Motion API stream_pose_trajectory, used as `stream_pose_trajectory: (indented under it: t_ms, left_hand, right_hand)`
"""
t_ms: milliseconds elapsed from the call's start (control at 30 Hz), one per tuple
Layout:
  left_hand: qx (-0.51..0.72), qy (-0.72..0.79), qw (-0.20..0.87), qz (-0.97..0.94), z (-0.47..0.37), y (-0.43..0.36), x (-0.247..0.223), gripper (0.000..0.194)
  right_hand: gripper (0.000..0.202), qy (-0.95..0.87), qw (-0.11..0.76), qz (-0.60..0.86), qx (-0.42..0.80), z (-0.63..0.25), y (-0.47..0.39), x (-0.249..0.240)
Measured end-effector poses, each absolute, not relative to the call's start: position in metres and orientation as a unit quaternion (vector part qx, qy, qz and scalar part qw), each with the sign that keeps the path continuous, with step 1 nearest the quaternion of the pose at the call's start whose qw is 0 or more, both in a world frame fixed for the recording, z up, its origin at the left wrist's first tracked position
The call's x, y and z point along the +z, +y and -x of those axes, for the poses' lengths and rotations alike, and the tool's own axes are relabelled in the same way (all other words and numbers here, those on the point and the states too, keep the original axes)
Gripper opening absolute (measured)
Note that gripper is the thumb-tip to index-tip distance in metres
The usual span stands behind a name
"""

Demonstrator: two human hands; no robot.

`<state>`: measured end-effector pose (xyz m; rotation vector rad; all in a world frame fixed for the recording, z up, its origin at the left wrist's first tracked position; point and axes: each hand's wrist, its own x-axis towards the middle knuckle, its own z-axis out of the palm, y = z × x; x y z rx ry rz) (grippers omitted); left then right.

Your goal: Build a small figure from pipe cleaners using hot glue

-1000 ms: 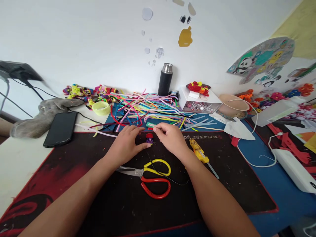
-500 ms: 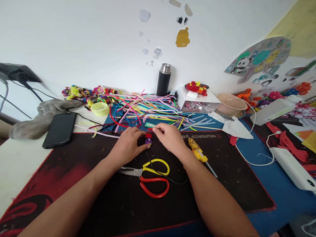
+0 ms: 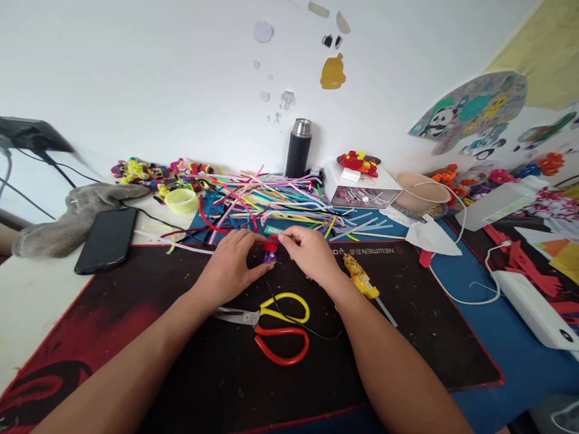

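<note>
Red strip [image 3: 274, 237] at far end of small figure [image 3: 270, 254]

Your left hand [image 3: 230, 260] holds the small figure between thumb and fingers at the mat's [image 3: 362, 367] far side. Its long axis runs near to far, red end far. Your right hand [image 3: 308, 252], just right, pinches the strip there; contact is unclear.

The left wrist [image 3: 199, 299] hides the blade tips of the scissors [image 3: 248, 317]. Details of the purple-and-red figure [image 3: 270, 255] are too small to tell. The picture's edge crops the yellow sheet [image 3: 540, 63], far right.
</note>
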<state>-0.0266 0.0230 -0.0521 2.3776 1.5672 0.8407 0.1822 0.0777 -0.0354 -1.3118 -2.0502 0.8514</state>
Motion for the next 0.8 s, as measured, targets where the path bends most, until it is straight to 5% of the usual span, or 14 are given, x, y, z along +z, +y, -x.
stream_pose_trajectory:
  t_ms: [800]
  left_hand:
    - [0.282, 0.528, 0.109, -0.794, 0.0271, 0.0228, -0.0542, 0.029]
  right_hand:
    - [0.022, -0.741, 0.317, 0.47, 0.36, -0.1791, 0.073, -0.0334]
